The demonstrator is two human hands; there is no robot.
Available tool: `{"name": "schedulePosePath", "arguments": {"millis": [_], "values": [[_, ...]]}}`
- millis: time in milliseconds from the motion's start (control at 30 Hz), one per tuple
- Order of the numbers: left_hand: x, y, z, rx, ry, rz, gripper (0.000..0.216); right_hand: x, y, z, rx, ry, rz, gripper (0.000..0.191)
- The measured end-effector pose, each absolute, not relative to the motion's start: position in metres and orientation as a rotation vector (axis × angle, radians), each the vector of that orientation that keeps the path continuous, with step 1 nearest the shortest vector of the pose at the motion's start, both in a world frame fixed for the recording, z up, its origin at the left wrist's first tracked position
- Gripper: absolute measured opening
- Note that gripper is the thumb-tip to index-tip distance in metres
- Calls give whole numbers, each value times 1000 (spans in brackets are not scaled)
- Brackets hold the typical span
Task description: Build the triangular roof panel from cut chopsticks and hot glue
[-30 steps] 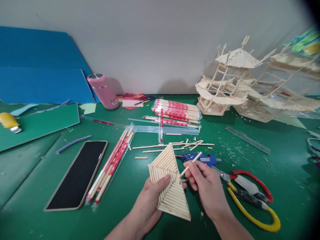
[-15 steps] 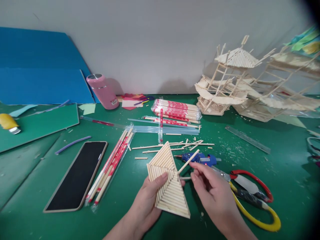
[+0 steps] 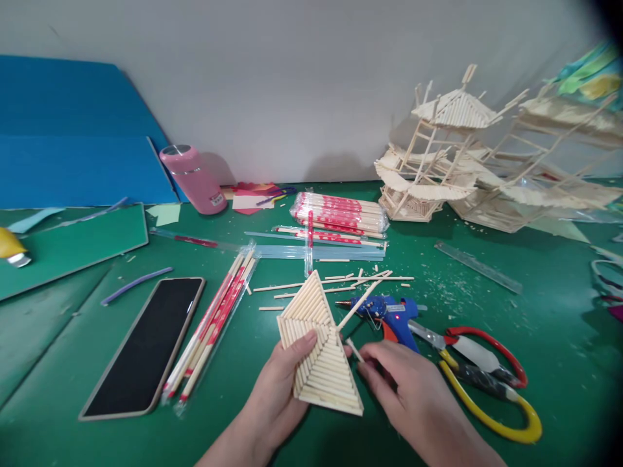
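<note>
My left hand (image 3: 277, 399) grips a small pyramid roof piece (image 3: 318, 347) made of glued wooden sticks, thumb on its top face. A long stick (image 3: 360, 301) juts up to the right from its peak. My right hand (image 3: 403, 389) is just right of the roof, fingers curled, pinching a short stick (image 3: 355, 350) near the peak. A blue glue gun (image 3: 389, 312) lies on the green table (image 3: 87, 415) just behind my right hand.
Red and yellow handled shears (image 3: 487, 373) lie to the right. A phone (image 3: 146, 344), wrapped chopsticks (image 3: 214, 324), a chopstick bundle (image 3: 341, 214), loose sticks, a ruler (image 3: 479, 267), a pink bottle (image 3: 192, 178), blue boards (image 3: 73, 143) and stick pagoda models (image 3: 438, 155) stand around.
My right hand let go of the long stick, which now stays standing on the roof's peak, then dropped lower and took a short stick beside it. The roof shifted slightly left.
</note>
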State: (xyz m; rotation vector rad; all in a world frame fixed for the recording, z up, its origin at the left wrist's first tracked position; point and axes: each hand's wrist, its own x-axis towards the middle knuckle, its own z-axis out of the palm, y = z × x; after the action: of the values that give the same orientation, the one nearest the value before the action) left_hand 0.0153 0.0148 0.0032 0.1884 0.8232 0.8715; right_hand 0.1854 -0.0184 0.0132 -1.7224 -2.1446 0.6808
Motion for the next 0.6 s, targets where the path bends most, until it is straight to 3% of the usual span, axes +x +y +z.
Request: {"name": "schedulePosePath", "arguments": {"millis": [167,300,400,600], "values": [[14,17,3,177,873,890,17,188,-36,21,-1683,-2178,743,19],[14,18,3,175,879,903,19,207,-43,19,-1761,-1965,339,17],[14,18,3,170,878,907,24,223,-41,4,-1996,-1775,149,28],[12,17,1,143,891,932,33,227,-35,-10,-2206,-1669,305,38]]}}
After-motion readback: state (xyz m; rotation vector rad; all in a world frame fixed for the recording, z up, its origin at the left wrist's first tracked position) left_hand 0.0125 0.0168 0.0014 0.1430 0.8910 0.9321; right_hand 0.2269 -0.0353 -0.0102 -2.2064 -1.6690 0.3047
